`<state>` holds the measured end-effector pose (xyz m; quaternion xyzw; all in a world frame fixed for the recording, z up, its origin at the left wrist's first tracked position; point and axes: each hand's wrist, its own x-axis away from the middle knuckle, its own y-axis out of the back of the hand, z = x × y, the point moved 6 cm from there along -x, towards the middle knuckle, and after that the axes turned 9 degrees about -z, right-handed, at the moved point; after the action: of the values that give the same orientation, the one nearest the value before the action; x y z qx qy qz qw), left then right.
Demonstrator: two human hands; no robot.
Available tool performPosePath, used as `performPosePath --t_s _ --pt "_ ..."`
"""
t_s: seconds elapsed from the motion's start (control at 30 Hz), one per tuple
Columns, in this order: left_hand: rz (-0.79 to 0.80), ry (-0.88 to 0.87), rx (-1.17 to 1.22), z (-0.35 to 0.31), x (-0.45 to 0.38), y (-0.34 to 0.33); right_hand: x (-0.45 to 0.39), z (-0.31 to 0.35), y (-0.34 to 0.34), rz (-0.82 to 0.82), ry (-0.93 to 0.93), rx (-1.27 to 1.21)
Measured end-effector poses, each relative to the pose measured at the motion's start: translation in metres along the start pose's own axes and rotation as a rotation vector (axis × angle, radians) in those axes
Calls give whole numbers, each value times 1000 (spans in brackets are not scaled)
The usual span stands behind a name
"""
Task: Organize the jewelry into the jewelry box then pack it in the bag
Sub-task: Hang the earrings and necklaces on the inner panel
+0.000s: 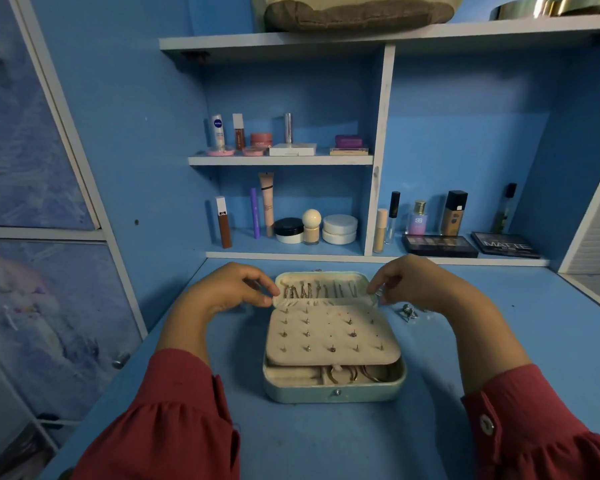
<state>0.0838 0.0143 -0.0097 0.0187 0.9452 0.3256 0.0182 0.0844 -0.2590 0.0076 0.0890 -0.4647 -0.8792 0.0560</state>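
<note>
The box [333,382] lies open on the blue desk [326,441], straight ahead of the person and centred between the two forearms. Its long axis runs left to right. The lid [323,289] stands up at the box's far edge, with chains hanging inside it, and a cream panel [331,336] studded with earrings lies across the box's tray.

The left hand [229,289] pinches the lid's left end, fingers curled onto its rim. The right hand [413,282] is curled at the lid's right end and appears to pinch that corner, though the contact is partly hidden. Both hands are beyond the box's tray, about equally near the lid, one at each end.

A small silver piece [407,311] lies loose on the desk just right of the box's far corner, below the right hand, which is the nearer hand to it.

The lid hinges toward the person, so closing it probably means drawing both ends down and inward together. No bag is clearly identifiable.
</note>
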Motion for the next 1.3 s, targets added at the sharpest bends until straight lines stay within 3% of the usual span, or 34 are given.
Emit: performPosePath --t_s 0.13,0.23,0.67,1.3 --pt "177 70 67 10 8 -3 6 -4 -3 169 12 -34" --pt "221 70 86 9 8 -7 6 -5 -5 198 7 -62" --pt "314 47 223 7 13 -11 7 -12 -4 231 -39 -123" --pt "309 50 311 14 7 -14 6 -12 -5 221 -35 -122"
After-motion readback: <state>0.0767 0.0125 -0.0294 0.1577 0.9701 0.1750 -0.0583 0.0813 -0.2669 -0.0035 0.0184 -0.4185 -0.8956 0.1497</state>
